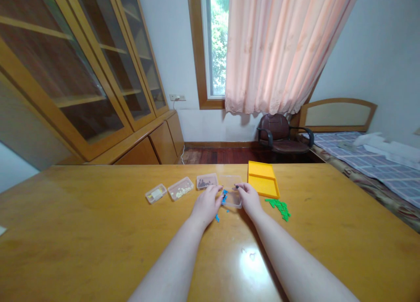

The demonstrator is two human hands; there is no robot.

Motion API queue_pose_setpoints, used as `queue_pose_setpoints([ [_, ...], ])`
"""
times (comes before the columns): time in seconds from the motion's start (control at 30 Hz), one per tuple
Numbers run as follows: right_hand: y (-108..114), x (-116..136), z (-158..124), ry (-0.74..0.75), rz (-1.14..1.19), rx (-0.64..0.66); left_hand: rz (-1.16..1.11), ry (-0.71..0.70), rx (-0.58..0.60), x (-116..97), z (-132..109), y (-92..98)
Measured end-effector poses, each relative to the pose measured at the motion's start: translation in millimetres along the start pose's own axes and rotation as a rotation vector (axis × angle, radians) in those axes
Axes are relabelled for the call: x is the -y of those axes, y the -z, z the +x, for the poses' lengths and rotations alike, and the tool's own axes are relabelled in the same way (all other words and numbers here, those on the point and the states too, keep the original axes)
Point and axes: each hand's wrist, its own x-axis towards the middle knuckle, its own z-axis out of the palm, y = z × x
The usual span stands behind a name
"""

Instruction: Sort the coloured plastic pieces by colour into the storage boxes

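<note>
A clear plastic box (233, 201) with its lid tilted up at the back sits between my two hands. My left hand (207, 202) is closed at the box's left side, its fingertips on a small cluster of blue pieces (225, 198). My right hand (250, 200) grips the right side of the box, thumb and fingers curled in. Dark spots show at my fingertips; I cannot tell whether they are nails or small pieces. A few loose blue pieces (217, 218) lie on the table just below my left hand.
To the left stand clear boxes with dark pieces (206, 182), cream pieces (181, 189) and yellowish pieces (156, 194). An open yellow case (262, 171) lies at right, with a pile of green pieces (281, 208) below it. Everything rests on a wooden table (98, 232).
</note>
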Motion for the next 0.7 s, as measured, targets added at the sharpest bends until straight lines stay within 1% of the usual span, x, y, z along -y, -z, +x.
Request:
queue_pose_setpoints([
  [0.07, 0.5, -2.2, 0.7, 0.011, 0.002, 0.006, 0.016, -0.077, 0.067, -3.6, -2.7, 4.1],
  [0.17, 0.4, -3.0, 0.7, 0.003, 0.012, 0.011, 0.08, -0.17, 0.204, -7.3, -6.3, 8.7],
  [0.27, -0.4, -0.2, -0.5, -0.011, 0.008, 0.006, 0.118, -0.206, 0.308, -7.0, -7.5, 7.2],
  [0.33, -1.1, 1.9, -1.4, -0.013, 0.0, 0.0, 0.132, -0.214, 0.351, -5.6, -6.9, 4.0],
  [0.47, -1.6, 2.9, -2.0, 0.0, -0.002, -0.012, 0.169, -0.207, 0.357, -5.1, -5.0, -1.3],
  [0.7, -0.8, 5.0, -3.4, 0.002, -0.005, 0.002, 0.229, -0.197, 0.34, -8.7, -5.0, -2.6],
])
